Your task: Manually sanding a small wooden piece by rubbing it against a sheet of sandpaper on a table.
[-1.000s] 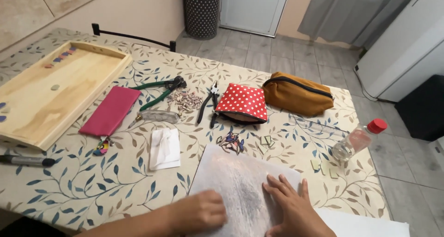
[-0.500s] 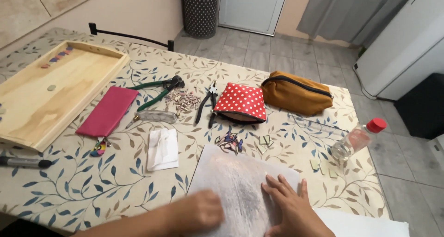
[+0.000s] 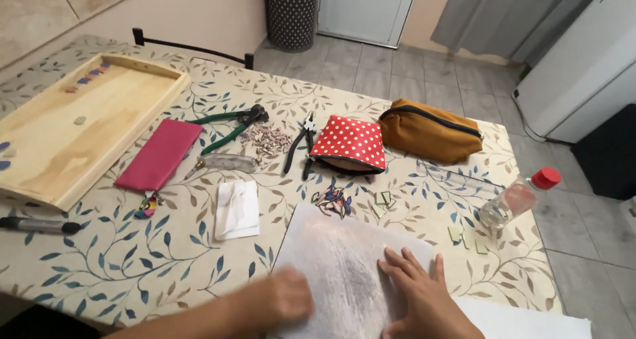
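Both hands on the grey-white sheet [image 3: 344, 273] at the near table edge. Right hand [image 3: 424, 299] flat, fingers spread, pressing the sheet's right part. Left hand [image 3: 285, 299] blurred, curled on its left edge; grip unclear. Just beyond the sheet: small coloured pieces [image 3: 332, 200], red polka-dot pouch [image 3: 350, 145], black pliers [image 3: 301, 140]

- The single head camera is looking down and forward from above the near edge of the table [image 3: 132, 273].
- It is sitting close over the left hand [image 3: 281, 299] and right hand [image 3: 421, 299] at the bottom of the frame.
- It is facing the far floor [image 3: 411, 74] and wall [image 3: 165, 11]; no second view is sharing the scene.
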